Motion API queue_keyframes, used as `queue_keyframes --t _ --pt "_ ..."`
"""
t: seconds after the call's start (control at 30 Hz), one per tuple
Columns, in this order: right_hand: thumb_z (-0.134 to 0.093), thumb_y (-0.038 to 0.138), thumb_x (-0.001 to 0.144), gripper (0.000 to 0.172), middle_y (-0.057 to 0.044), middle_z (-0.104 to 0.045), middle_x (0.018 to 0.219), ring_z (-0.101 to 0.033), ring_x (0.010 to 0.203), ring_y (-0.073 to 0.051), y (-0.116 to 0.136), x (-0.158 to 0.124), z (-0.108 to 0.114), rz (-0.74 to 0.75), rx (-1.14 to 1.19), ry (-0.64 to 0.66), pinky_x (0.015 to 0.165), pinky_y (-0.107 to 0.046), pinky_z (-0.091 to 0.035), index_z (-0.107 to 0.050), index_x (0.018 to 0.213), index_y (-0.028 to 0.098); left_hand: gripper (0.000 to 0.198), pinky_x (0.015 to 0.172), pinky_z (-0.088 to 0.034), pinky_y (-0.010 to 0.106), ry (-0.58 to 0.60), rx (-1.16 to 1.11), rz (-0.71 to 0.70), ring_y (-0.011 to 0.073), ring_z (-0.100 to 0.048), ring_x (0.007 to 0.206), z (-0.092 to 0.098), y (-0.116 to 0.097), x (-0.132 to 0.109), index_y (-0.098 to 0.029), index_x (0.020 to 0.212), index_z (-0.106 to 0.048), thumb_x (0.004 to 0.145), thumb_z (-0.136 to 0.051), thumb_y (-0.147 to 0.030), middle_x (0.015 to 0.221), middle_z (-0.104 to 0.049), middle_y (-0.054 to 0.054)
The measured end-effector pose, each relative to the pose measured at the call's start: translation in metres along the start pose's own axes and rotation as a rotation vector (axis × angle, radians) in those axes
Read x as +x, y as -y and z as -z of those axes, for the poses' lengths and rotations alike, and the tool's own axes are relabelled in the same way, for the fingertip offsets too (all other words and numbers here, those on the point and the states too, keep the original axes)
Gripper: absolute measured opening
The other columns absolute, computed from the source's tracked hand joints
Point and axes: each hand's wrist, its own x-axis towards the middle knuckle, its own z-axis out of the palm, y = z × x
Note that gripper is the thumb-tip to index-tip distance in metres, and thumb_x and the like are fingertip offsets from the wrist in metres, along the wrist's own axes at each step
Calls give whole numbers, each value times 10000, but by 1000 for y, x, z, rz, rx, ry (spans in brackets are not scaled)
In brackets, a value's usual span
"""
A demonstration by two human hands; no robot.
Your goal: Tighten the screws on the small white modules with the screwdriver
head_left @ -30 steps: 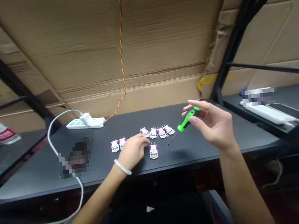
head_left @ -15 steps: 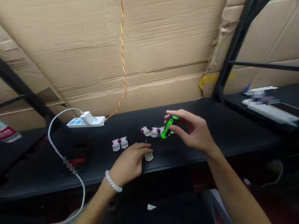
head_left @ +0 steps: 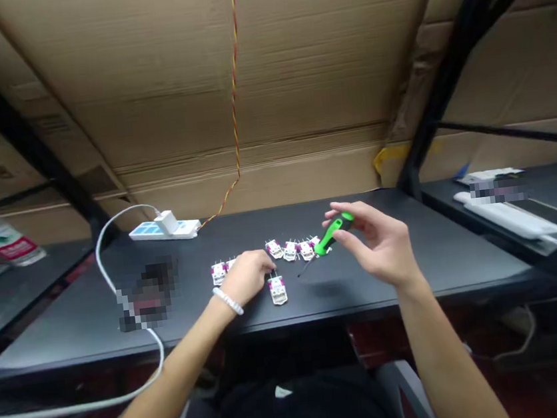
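Observation:
My right hand (head_left: 380,241) grips the green and black handle of a screwdriver (head_left: 334,231), whose thin shaft slants down to the left above the table. One small white and purple part with metal pins (head_left: 278,291) lies near the table's front edge, pins pointing away from me. Just left of those pins is my left hand (head_left: 246,276), fingers curled together; whatever its fingertips hold is hidden. Several similar white and purple parts (head_left: 290,250) form a row behind, some partly behind the screwdriver. Beside my left wrist lie two more such parts (head_left: 219,273), one partly covered.
A white power strip (head_left: 146,231) with a plugged-in charger (head_left: 166,222) stands at the back left. Its white cable (head_left: 106,275) loops over the table's left side. Black shelf posts (head_left: 408,177) flank the table (head_left: 446,264), with cardboard (head_left: 306,98) behind.
My right hand has drawn the screwdriver right, away from the front part. My left hand has shifted left and back, uncovering that part.

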Motion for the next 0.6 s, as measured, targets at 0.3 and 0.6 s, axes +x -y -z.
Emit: queue_keyframes --t 0.3,0.6 --pt "-781 275 968 383 -87 -796 1200 -794 1084 -257 1 1 2 9 -27 23 962 -449 -702 -755 1350 285 340 960 -612 338 39 -7 -72 218 -796 960 -3 1 6 -199 915 -850 924 -564 -15 1024 -855 66" --pt "-786 277 966 381 -82 -800 1197 -791 1090 -255 0 0 3 12 -26 28 971 -449 -695 -758 1346 286 338 907 -606 317 81 72 -119 219 -780 928 5 11 -2 -196 930 -836 924 -551 -13 1008 -818 81"
